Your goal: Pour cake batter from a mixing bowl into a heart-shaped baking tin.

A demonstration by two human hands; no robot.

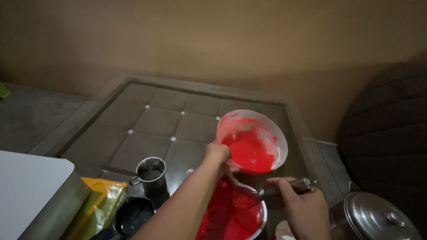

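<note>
Glass table (147,129); L hand (216,152) tilts bowl (252,140), R hand (297,202) whisk (284,189).

The scene is dim and warm-toned, with a yellowish-brown cast over the wall and the glass-topped table (155,120). Light seems to come from above and behind the camera, leaving a soft brighter patch on the wall beyond the table. Faint glare sits on the glass near its left edge, and small highlights glint on the steel lid (378,218) to the right of the table. The corners darken, and the table's lines bow with wide-angle distortion. Fine grain softens everything; the chair to the right of the table sinks into shadow.
</note>
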